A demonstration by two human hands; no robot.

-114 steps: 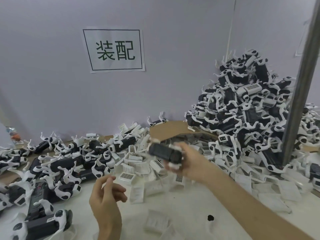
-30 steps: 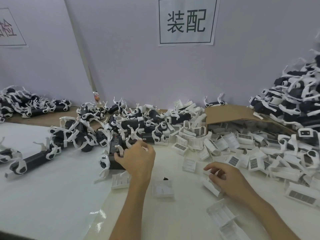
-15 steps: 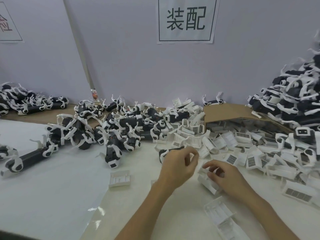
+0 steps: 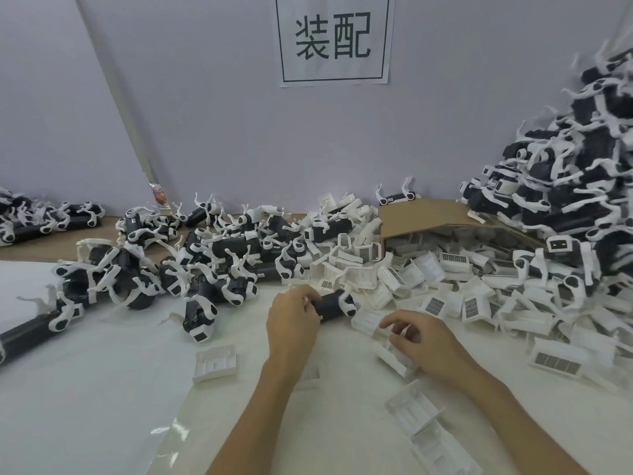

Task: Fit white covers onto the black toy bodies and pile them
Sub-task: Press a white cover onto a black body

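Left hand (image 4: 294, 323): fingers curled round one black toy body (image 4: 330, 306), held just above the desk (image 4: 85, 378) at centre, its white-legged end pointing right. Right hand (image 4: 426, 342): just right of the left hand, fingers and thumb curled down onto a white cover (image 4: 394, 359) that lies on the desk beneath it; whether the cover is lifted cannot be told. The held body and this cover are near each other but apart.

A spread of loose covers (image 4: 428, 279) lies beyond the hands, spilling from a tipped cardboard box (image 4: 428, 217) at the far side. A tall pile of black-and-white toys (image 4: 565, 200) rises at far right against the wall. A lower heap of toy bodies (image 4: 205, 262) occupies the far left-centre. One single cover (image 4: 215, 363) lies alone, near left of the left forearm; two more covers (image 4: 421, 416) lie near, under the right forearm. A printed sign (image 4: 334, 39) hangs on the wall.
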